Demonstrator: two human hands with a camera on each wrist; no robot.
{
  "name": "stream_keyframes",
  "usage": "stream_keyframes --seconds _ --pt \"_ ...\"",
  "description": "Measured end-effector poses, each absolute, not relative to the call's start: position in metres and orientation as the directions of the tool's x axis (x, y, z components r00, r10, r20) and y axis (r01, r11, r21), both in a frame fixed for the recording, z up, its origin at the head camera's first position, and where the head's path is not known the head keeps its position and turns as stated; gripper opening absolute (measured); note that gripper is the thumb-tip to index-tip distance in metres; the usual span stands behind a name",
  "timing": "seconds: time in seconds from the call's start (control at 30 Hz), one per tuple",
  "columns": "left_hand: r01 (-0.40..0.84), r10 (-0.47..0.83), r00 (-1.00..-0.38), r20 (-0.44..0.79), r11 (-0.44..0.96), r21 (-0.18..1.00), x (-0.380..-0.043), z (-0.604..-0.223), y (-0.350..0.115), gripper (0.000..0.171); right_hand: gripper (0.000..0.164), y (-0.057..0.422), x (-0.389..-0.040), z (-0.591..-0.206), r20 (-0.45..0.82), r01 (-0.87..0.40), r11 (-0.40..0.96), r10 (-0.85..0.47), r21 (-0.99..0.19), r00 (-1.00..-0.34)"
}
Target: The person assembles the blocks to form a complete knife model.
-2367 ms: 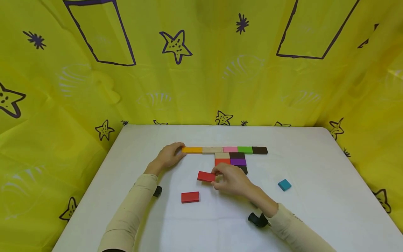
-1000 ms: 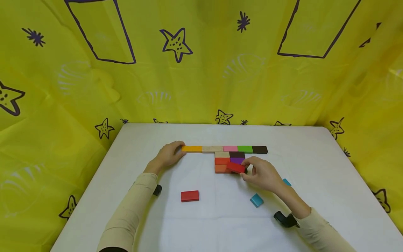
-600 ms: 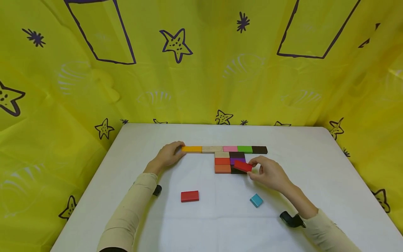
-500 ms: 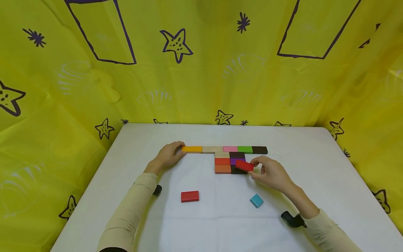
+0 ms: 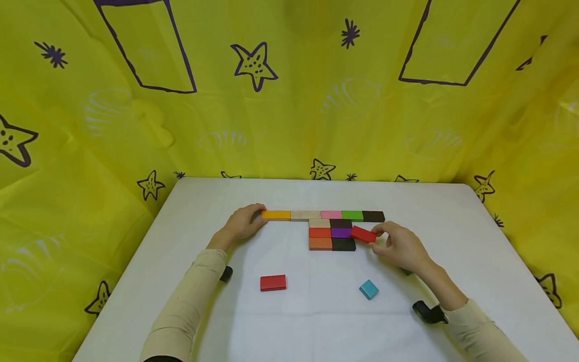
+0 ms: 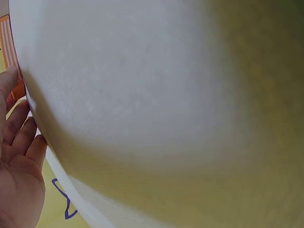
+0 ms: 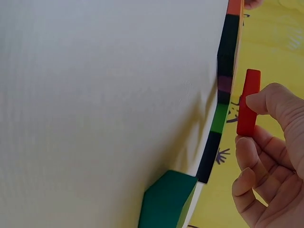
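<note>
At the left end of a row of flat wooden blocks, my left hand (image 5: 241,223) holds the end of the orange block (image 5: 277,215) between thumb and fingers. In the left wrist view the thumb lies against that orange block (image 6: 9,52). My right hand (image 5: 404,247) pinches a red block (image 5: 363,234) by its right end. This red block (image 7: 248,104) is tilted and raised, just right of the purple block (image 5: 341,233). Below the row, several blocks form two columns, with an orange-red one (image 5: 320,244) and a black one (image 5: 343,244) at the front.
Another red block (image 5: 273,282) lies on the white table (image 5: 312,332), front left of the blocks. A teal block (image 5: 368,289) sits front right. A second teal-green block (image 5: 406,271) is mostly hidden by the right wrist. Yellow patterned cloth (image 5: 289,115) surrounds the table.
My right hand has carried the red block rightward, from in front of the columns, across them, to their right side. The front orange-red and black blocks are uncovered. The left hand stays put.
</note>
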State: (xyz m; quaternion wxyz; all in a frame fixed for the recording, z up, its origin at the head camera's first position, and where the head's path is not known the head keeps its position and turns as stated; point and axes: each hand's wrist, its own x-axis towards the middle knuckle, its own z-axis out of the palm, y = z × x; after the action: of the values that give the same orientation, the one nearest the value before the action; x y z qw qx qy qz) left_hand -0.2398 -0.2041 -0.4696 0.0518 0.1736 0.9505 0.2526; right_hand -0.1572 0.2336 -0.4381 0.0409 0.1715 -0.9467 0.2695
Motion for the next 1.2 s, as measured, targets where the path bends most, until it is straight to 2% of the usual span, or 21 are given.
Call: stream_keyframes --seconds 0.53,1.2 --pt "0.299 0.354 -0.935 -0.014 0.808 0.507 -0.239 -0.470 -0.204 0.036 0.029 0.244 -0.170 -0.445 0.111 -0.317 0.812 -0.302 -0.490 -0.947" --pt "0.359 0.390 -0.920 0.049 0.783 0.509 -0.240 -0.470 -0.206 0.032 0.031 0.246 -0.186 -0.449 0.090 -0.333 0.818 -0.330 -0.469 -0.940"
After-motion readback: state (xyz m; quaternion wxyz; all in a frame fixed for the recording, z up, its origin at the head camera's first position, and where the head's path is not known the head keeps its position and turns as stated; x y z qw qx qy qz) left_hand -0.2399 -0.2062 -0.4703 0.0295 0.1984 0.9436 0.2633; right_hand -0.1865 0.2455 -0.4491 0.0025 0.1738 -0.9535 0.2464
